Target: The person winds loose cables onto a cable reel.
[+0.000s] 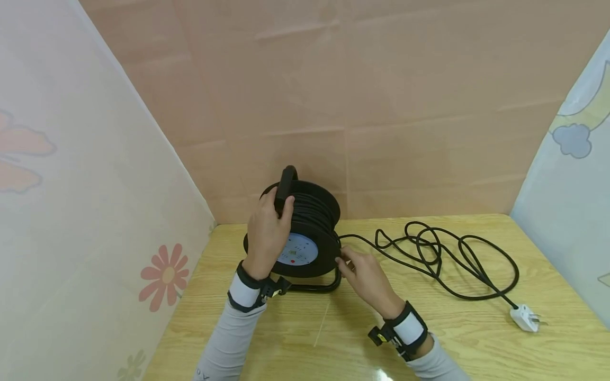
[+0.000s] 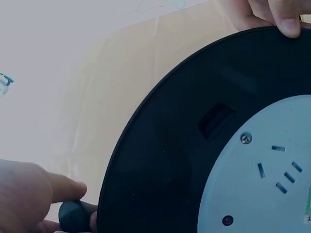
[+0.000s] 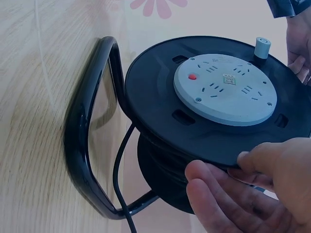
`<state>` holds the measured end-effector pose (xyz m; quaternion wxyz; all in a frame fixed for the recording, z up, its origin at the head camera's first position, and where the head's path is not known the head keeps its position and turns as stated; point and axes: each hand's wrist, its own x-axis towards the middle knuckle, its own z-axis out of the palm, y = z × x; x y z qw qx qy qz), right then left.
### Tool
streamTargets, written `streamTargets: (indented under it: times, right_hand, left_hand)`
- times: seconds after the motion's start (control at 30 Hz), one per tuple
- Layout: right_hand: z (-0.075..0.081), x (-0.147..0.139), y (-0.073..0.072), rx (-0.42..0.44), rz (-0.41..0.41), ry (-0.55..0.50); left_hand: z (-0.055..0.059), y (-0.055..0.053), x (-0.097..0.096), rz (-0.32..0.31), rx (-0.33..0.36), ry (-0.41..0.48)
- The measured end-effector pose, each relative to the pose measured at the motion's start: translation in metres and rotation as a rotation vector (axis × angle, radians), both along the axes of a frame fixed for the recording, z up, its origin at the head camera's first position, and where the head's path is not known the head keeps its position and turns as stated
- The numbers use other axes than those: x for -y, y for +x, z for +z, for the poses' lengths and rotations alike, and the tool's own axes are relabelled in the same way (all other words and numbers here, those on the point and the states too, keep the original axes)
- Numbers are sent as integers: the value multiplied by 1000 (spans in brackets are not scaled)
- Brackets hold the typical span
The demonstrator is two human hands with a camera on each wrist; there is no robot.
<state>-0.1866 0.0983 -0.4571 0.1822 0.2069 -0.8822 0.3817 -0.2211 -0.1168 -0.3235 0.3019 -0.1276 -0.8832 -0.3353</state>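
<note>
A black cable reel (image 1: 329, 251) stands upright on its tubular frame (image 3: 77, 141), black cord wound between its two discs. Its front disc carries a pale blue socket panel (image 3: 226, 99) with a red button and a small knob (image 3: 263, 47) near the rim. My left hand (image 1: 267, 233) grips the black handle (image 1: 287, 185) at the top, its end showing beside the thumb in the left wrist view. At the right edge of the front disc, my right hand (image 1: 369, 280) pinches the rim, thumb on the face and fingers behind, as the right wrist view shows.
Unwound cord (image 1: 429, 248) runs from the reel to the right and lies in loose loops on the wooden table (image 1: 295, 328). It ends in a white plug (image 1: 525, 318) near the right side. A brown-covered wall (image 1: 429, 106) rises behind, with patterned panels left and right.
</note>
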Motion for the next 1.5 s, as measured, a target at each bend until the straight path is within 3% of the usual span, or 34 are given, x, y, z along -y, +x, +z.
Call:
streamTargets:
  times: [0.17, 0.23, 0.33, 0.47, 0.67, 0.87, 1.0, 1.23, 1.5]
  right_hand:
    - [2, -10, -2, 73, -19, 93]
    - [2, -17, -4, 94, -37, 110]
    - [1, -26, -11, 85, -73, 105]
    - [-4, -32, -23, 12, -117, 93]
    - [-19, -34, -39, -30, -172, 79]
    - [-35, -33, -53, 2, -153, 151]
    - [-44, -33, -61, -26, -134, 218]
    - [-51, -26, -71, 7, -142, 322]
    - [-55, -25, -75, -126, -208, 464]
  left_hand:
    - [-2, 6, 10, -117, 58, 173]
    - [-4, 11, 17, -138, 39, 229]
    - [-9, 19, 29, -112, -5, 269]
    - [-26, 30, 46, -27, -18, 327]
    - [-58, 35, 63, 77, 58, 411]
    - [-83, 38, 67, 108, 177, 482]
    - [-83, 38, 64, 69, 273, 515]
    - [-80, 27, 54, 13, 358, 512]
    - [-77, 20, 45, -32, 374, 575]
